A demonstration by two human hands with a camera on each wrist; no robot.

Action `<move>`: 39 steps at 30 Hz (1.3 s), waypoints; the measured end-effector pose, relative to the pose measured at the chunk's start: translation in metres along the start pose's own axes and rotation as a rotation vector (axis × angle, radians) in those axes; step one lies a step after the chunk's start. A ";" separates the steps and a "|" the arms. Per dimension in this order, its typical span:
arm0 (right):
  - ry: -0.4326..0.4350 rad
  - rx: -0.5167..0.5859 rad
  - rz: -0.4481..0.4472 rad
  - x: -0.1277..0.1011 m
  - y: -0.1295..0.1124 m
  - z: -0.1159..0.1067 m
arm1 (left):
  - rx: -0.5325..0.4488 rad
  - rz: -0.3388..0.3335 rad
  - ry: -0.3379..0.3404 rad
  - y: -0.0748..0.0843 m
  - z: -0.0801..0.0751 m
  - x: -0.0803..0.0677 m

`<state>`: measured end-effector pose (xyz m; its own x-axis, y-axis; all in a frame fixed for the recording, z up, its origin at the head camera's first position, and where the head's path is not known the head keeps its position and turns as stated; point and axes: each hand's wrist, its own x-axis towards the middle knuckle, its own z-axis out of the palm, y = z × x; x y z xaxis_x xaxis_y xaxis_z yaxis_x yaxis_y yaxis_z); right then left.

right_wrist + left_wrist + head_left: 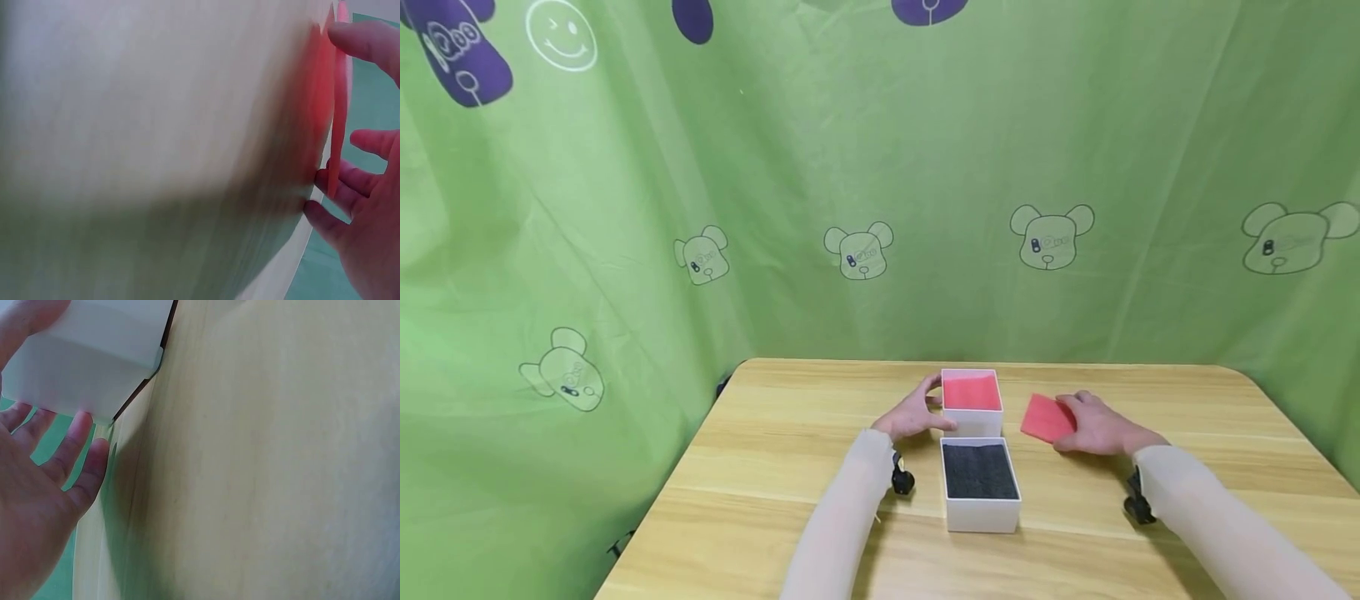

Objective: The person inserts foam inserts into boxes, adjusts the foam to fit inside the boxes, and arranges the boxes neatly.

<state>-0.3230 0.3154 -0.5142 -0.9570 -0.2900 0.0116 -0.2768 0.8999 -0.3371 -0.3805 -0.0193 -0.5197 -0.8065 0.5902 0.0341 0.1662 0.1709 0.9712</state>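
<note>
My left hand (913,414) steadies a white box (972,424), its thumb on the front and its fingers round the left and far sides. Red material (972,393) fills that box near the rim. In the left wrist view, fingertips touch the box's pale wall (87,369). To the right, my right hand (1099,427) pinches a thin, square red pad (1047,418) between thumb and fingers. Edge-on in the right wrist view, the pad (339,119) is close over the table. A second white box (982,517) in front holds dark grey material (978,472).
The boxes stand one behind the other on a light wood table (760,467). A green curtain (940,308) printed with bear heads hangs behind the far edge. Black wrist cameras sit under both forearms, the left one (903,482) close to the front box.
</note>
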 end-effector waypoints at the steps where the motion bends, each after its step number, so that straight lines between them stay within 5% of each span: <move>1: 0.002 0.002 0.006 -0.001 0.000 0.000 | 0.000 0.003 0.000 0.000 0.000 0.000; 9: 0.013 0.028 0.007 -0.001 -0.004 -0.009 | 0.011 -0.009 0.004 -0.002 -0.001 0.000; 18: 0.077 0.200 -0.074 0.009 -0.021 -0.034 | 0.012 -0.006 0.005 -0.002 -0.001 0.000; 39: 0.084 0.158 -0.178 0.036 -0.086 -0.047 | 0.012 -0.010 -0.004 -0.002 -0.001 -0.001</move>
<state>-0.3375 0.2427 -0.4408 -0.8999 -0.4057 0.1601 -0.4313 0.7730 -0.4652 -0.3810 -0.0209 -0.5209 -0.8057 0.5918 0.0239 0.1654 0.1862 0.9685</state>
